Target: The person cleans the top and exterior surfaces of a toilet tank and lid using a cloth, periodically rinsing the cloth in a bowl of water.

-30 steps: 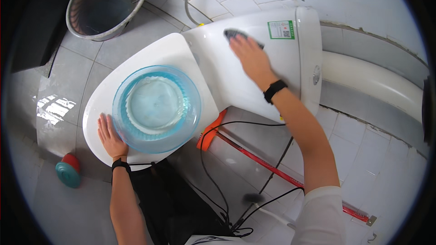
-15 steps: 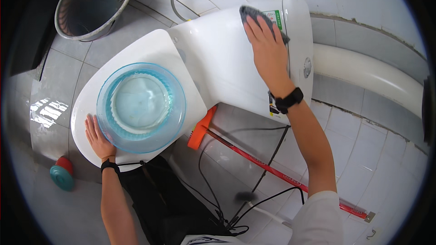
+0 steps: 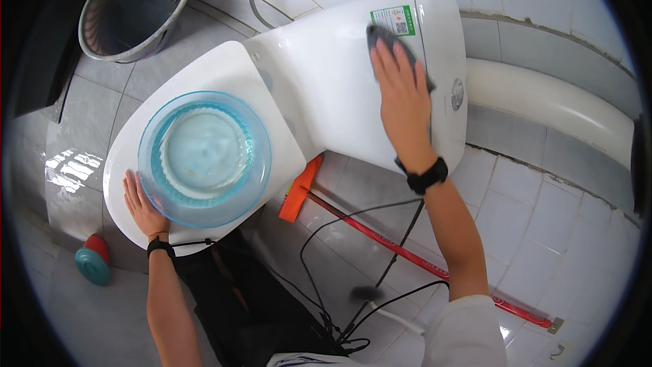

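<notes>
My right hand (image 3: 402, 105) presses a dark grey cloth (image 3: 378, 35) against the front of the white toilet tank (image 3: 339, 61), just below a green-and-white label (image 3: 406, 19). Its fingers lie stretched over the cloth, which shows at both sides of them. My left hand (image 3: 144, 209) rests flat, fingers extended, on the closed toilet lid (image 3: 234, 64). Beside that hand, on the lid, stands a clear blue plastic basin (image 3: 261, 180) holding water. Its outer wall is close to my left fingers; whether they touch it I cannot tell.
A grey bucket (image 3: 159, 39) with dark contents stands at the upper left. An orange-headed broom (image 3: 299, 194) with a red handle lies across the floor to the right. Black cables cross beside my legs. A red-and-teal plunger-like object (image 3: 94, 265) sits at the lower left. A thick white pipe (image 3: 543, 92) runs behind the tank.
My right hand has slid the cloth down the tank front, toward me, uncovering more of the label. My left hand stays on the lid; the view has shifted slightly.
</notes>
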Tool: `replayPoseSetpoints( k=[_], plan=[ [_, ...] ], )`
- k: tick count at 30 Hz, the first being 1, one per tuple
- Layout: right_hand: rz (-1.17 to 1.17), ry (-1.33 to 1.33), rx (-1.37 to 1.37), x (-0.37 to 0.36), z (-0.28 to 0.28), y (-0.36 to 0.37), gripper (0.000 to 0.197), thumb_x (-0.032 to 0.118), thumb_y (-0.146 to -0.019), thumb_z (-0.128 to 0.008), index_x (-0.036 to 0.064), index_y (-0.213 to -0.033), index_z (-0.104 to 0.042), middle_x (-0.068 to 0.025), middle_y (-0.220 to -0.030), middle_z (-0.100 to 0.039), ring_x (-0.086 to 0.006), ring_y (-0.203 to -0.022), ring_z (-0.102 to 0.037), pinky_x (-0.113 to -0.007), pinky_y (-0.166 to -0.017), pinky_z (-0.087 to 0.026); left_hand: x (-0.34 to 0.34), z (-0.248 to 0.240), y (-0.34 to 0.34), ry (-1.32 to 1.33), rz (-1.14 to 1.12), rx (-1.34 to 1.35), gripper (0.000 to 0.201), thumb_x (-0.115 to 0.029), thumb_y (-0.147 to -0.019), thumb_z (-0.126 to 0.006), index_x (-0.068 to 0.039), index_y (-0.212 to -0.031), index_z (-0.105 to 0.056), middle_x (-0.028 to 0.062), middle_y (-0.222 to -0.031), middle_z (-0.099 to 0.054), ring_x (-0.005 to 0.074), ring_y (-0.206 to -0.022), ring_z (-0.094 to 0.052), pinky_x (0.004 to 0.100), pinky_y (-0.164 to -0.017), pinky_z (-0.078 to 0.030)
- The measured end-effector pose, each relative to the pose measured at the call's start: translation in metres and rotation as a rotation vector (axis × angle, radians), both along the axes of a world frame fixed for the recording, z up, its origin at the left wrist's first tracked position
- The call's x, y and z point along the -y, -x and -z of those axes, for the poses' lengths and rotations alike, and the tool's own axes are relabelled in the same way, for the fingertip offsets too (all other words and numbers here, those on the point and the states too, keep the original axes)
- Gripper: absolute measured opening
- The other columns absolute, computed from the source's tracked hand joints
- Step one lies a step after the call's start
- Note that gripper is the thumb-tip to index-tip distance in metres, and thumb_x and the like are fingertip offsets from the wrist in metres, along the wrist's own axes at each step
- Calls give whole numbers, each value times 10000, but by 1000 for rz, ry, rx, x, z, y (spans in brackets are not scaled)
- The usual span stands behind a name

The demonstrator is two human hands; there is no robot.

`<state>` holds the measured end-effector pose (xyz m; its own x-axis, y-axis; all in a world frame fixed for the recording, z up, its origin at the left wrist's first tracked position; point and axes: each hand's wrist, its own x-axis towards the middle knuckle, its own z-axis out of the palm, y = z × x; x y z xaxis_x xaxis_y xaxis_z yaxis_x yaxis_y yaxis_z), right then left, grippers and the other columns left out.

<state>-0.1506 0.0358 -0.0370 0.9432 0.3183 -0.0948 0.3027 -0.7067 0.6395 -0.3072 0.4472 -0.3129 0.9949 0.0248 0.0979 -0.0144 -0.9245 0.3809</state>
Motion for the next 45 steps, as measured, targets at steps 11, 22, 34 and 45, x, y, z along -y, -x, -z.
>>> replayPoseSetpoints(
  k=[11,22,34,45],
  plan=[
    [70,54,-160,34,116,94,490,118,-818,-437,104,-1307,-460,23,-1413,-363,-142,-1283,-338,-334,-1053,-247,8,-2,-2,-4,22,-23,514,-239,-872,-428,-68,-1346,-321,121,-1454,-278,336,-1334,-267,468,-1053,-254],
    [84,-22,274,-6,82,-32,485,133,-820,-467,100,-1304,-458,48,-1406,-361,-125,-1285,-328,-341,-1033,-276,-3,4,2,-40,26,-31,529,-269,-884,-405,-72,-1362,-294,114,-1454,-278,345,-1333,-263,476,-1051,-246],
    [176,-13,68,15,87,53,453,95,-834,-469,173,-1280,-495,92,-1384,-397,-136,-1268,-363,-353,-1021,-288,-1,-4,0,-23,15,-48,530,-289,-881,-409,-75,-1356,-313,123,-1451,-283,348,-1329,-271,482,-1047,-251],
    [24,-84,299,-11,136,-62,429,120,-814,-501,150,-1240,-531,56,-1323,-467,-144,-1253,-377,-361,-1028,-274,-5,1,2,-38,17,-58,543,-281,-873,-406,-72,-1365,-310,122,-1454,-277,347,-1333,-264,481,-1049,-248]
  ],
)
